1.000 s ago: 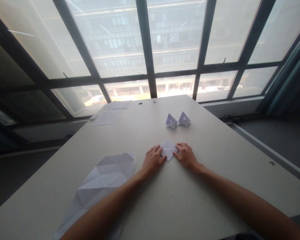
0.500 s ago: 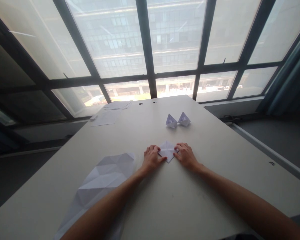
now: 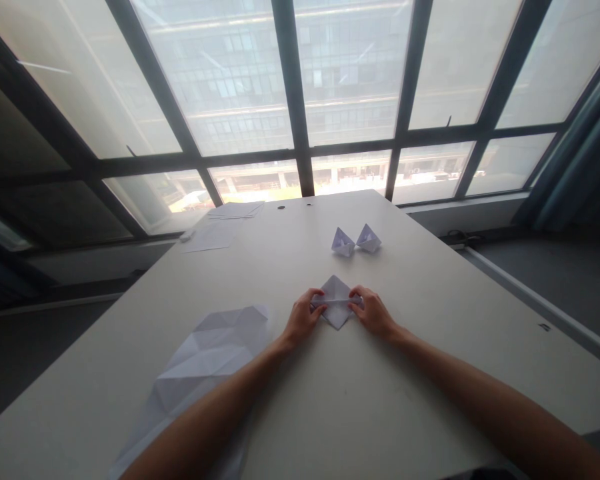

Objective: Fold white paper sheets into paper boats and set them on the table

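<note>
A small piece of folded white paper [image 3: 336,303], diamond-shaped with a crease across its middle, is held just over the table between both hands. My left hand [image 3: 304,315] pinches its left corner, thumb below and fingers above. On the opposite corner, my right hand [image 3: 373,312] grips in the same way. Beyond them stand two folded paper boats [image 3: 343,243], [image 3: 369,238] side by side, close to each other. Under and beside my left forearm lies a large creased sheet of paper [image 3: 200,360].
All of this rests on a white table [image 3: 405,413]. Several flat sheets of paper [image 3: 235,211] lie at its far left corner. Large windows [image 3: 350,73] rise behind the far edge, and a blue curtain [image 3: 570,160] hangs at the right.
The folded paper has opened out into a fuller diamond, with its crease now plainly visible. Both hands have shifted slightly, gripping its side corners. The boats and large sheet have not moved.
</note>
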A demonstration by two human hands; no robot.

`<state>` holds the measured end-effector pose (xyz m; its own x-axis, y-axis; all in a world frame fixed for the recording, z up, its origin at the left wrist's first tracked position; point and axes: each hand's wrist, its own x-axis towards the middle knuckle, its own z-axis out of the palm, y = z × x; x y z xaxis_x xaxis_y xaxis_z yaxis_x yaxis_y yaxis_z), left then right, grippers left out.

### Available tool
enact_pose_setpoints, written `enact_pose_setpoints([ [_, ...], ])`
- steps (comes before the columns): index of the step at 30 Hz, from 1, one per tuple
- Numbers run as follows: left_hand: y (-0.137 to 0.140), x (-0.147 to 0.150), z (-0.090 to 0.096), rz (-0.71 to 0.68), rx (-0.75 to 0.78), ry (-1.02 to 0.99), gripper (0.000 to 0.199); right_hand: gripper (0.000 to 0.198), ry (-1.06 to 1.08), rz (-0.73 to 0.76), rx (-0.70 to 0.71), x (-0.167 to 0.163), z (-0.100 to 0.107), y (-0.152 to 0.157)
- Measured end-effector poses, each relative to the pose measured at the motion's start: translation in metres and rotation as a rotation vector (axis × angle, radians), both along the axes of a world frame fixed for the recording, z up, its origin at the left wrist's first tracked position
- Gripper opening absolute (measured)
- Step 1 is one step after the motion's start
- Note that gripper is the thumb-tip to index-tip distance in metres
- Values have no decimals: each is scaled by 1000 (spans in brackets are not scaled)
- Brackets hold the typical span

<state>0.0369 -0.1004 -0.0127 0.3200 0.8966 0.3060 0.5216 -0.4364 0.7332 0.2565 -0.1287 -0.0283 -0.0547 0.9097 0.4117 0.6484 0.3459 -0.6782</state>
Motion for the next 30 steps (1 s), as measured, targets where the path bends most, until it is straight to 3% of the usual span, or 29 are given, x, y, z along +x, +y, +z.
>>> enact_pose_setpoints([
  [8,6,-2,7,-22,-200,-359,43,36,481,128,-76,5,-1,10],
  [17,3,0,8,69,120,-193,21,18,424,72,99,0,10,4],
  [24,-5,3,13,83,181,-238,16,18,387,1,182,0,14,0],
  [30,-8,7,11,-25,-76,-411,26,19,606,38,94,-1,11,2],
])
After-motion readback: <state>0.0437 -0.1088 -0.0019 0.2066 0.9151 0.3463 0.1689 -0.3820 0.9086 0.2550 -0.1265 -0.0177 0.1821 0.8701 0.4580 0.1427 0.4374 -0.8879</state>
